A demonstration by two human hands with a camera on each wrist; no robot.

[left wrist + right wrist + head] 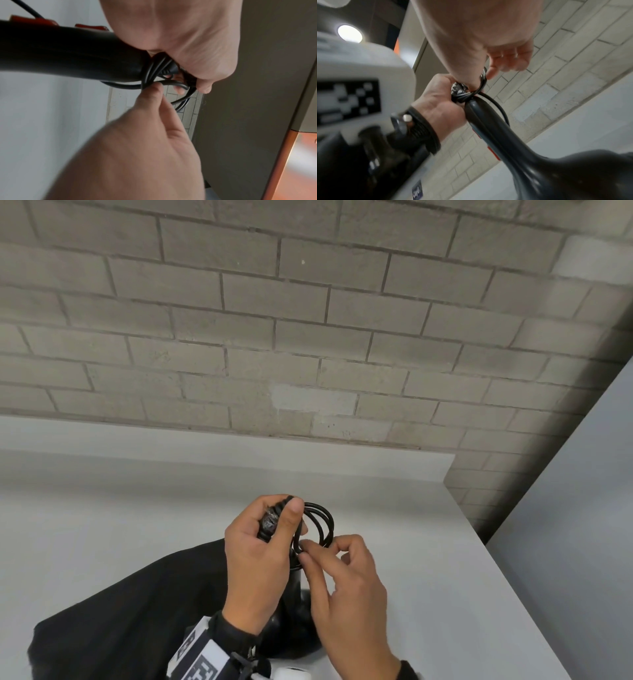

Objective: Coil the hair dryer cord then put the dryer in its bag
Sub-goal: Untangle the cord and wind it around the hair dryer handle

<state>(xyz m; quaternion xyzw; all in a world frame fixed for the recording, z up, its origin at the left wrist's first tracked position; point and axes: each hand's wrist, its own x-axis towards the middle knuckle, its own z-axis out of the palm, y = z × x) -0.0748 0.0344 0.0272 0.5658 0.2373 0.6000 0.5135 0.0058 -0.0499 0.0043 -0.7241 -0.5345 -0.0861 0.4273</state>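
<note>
Cord is sitting mostly looped at the dryer handle's end, gathered in the left hand, whose fingers are clamping the bundle; the right hand is pinching one loop. Coiling is looking nearly finished; bagging remains, the bag lying on the tabletop.

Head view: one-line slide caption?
Left hand grips coiled cord; right hand pinches a loop above bag.

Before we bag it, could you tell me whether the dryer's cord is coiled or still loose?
Mostly coiled: the cord forms loops gripped by the left hand, while the right hand pinches a strand.
</note>
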